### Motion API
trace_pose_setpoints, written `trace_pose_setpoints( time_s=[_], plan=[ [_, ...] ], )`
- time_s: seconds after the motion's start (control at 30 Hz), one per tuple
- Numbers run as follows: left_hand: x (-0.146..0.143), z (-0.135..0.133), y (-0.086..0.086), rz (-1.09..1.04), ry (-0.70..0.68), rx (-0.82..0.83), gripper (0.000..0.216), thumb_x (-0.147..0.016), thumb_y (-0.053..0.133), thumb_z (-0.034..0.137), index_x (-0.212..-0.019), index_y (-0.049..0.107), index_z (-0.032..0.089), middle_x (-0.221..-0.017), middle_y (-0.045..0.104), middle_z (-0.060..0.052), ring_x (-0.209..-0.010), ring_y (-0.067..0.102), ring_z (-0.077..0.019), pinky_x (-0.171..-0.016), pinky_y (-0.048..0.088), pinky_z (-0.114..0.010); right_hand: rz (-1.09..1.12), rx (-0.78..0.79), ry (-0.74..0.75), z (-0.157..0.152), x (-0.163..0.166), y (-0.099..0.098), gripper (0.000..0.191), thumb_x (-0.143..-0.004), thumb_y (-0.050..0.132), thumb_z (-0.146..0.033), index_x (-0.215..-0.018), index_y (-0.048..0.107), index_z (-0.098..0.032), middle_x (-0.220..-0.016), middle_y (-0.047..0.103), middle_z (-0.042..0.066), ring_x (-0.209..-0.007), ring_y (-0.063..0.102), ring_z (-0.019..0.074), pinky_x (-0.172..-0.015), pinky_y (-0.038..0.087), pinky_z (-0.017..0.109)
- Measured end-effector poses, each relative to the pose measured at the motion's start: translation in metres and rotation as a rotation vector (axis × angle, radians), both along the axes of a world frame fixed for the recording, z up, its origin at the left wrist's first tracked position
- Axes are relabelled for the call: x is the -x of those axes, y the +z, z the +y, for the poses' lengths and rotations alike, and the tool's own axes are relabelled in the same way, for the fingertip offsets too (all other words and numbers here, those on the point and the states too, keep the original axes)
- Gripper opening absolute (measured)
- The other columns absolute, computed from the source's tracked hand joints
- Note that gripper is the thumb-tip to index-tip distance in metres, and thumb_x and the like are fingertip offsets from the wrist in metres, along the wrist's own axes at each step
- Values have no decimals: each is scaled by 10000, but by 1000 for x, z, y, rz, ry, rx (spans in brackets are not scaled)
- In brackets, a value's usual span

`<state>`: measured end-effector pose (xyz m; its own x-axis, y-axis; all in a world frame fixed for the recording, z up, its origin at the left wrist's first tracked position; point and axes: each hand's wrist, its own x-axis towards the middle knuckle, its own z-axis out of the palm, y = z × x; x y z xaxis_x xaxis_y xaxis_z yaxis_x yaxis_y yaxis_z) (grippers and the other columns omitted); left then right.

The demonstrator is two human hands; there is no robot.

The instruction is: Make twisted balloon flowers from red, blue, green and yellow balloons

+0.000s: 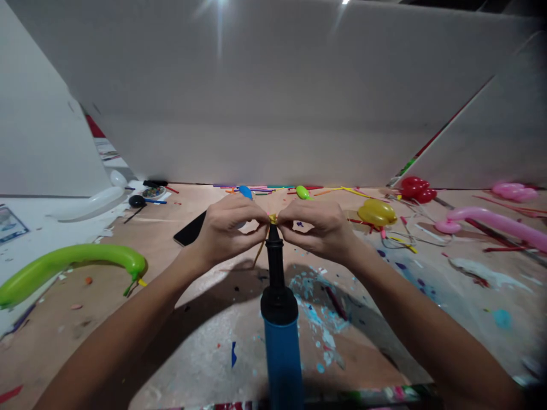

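Both hands meet at the black nozzle of a blue hand pump (284, 359), which points away from me up the middle of the view. My left hand (235, 225) pinches the left side of a small yellow balloon (272, 218) at the nozzle tip. On its other side my right hand (314, 228) pinches it too, thumb and finger together. A thin yellow strip of the balloon hangs down left of the nozzle. How far the balloon's mouth sits over the tip is hard to see. Partly behind my left hand lies a black phone (191, 229).
A long green balloon (77, 262) lies at left, with a white balloon (94, 202) beyond it. Pink (496, 222), red (416, 189) and yellow (376, 212) inflated balloons are at right. Uninflated balloons line the foot of the grey panel (273, 102). Paint stains and scraps cover the brown tabletop.
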<state>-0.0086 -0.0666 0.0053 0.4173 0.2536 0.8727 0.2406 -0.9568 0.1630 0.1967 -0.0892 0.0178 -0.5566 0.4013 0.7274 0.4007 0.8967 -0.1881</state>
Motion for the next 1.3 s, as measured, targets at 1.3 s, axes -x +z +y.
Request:
trace_pose_setpoints(
  time_s=[1.3],
  plan=[
    [12, -3, 1, 59, 13, 63, 79, -785, 630, 110, -822, 675, 165, -722, 730, -23, -618, 671, -103, -604, 524, -179, 78, 164, 39, 1, 9, -5, 118, -790, 579, -87, -844, 628, -180, -748, 682, -4, -673, 615, 105, -648, 488, 217]
  ],
)
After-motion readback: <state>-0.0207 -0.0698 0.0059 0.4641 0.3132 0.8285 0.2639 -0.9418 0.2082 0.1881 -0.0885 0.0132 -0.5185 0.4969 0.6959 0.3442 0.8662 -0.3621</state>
